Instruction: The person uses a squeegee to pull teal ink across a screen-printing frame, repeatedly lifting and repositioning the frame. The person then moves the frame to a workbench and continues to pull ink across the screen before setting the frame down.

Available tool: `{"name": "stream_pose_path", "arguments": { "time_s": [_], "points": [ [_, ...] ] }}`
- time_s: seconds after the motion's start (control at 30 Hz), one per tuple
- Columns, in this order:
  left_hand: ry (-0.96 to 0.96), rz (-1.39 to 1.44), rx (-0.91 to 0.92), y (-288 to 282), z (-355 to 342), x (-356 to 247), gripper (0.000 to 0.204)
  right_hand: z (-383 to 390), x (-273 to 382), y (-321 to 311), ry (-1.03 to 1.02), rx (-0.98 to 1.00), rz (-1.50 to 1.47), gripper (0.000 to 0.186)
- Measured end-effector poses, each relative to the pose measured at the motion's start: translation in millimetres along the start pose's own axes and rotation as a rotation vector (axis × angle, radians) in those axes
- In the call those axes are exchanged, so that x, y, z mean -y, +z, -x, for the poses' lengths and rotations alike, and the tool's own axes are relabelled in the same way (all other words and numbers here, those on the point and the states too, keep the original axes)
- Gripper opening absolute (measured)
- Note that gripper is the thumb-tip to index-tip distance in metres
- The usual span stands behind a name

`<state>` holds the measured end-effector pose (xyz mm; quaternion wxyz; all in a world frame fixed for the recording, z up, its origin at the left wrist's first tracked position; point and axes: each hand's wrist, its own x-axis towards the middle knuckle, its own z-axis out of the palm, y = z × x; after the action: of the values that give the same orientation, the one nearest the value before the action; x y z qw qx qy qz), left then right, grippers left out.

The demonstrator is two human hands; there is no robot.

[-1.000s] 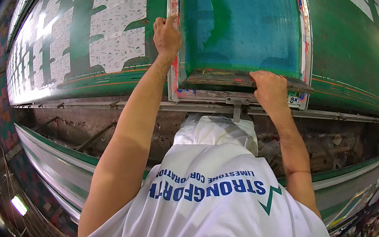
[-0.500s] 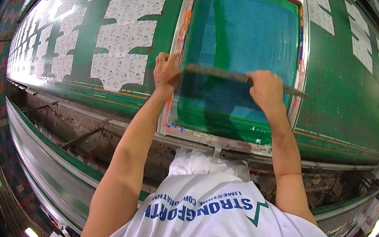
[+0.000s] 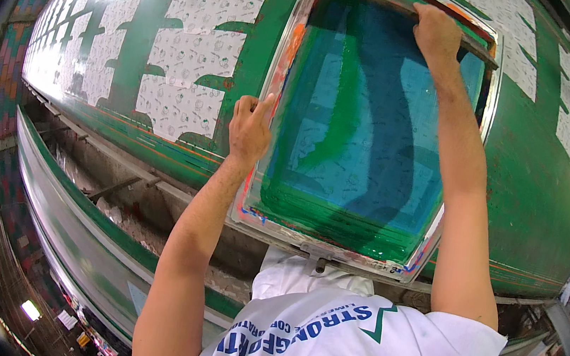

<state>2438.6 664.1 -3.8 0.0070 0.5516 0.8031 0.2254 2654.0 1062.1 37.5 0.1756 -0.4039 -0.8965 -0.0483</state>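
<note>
"Right hand (image 3: 437,37) is closed around the squeegee (image 3: 482,53). Lying where?"

"Over the long green printing table (image 3: 534,180), across the far end of the screen frame (image 3: 278,235). Left hand (image 3: 249,129) sits at the frame's left rail, fingers part curled; I can't make out whether it grips."

"How would they handle?"

"Frame: stiff, probably awkward one-handed; take both side rails. Teal mesh (image 3: 341,185): taut, likely easy to tear, so keep fingertips off. Squeegee: rigid, fairly light, perhaps slippery with green ink (image 3: 340,106); hold its upper edge, near mid-length."
</note>
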Motion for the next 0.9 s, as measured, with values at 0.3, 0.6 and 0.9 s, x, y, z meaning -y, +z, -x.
{"name": "stream_pose_path", "arguments": {
  "time_s": [0.3, 0.6, 0.9],
  "points": [
    [-0.016, -0.017, 0.024, -1.3, -1.6, -1.0, 0.046, -38.7, -14.9, 38.6, -0.076, -0.054, 0.023, 0.020],
    [-0.022, 0.022, -0.021, -2.2, -1.8, -5.4, 0.040, -65.0, -21.4, 41.5, -0.164, 0.127, 0.126, 0.019],
    [-0.032, 0.154, -0.062, -5.2, 0.0, -0.2, 0.033, 37.5, 24.8, -28.4, -0.410, 0.255, -0.195, 0.021]
  ]
}}
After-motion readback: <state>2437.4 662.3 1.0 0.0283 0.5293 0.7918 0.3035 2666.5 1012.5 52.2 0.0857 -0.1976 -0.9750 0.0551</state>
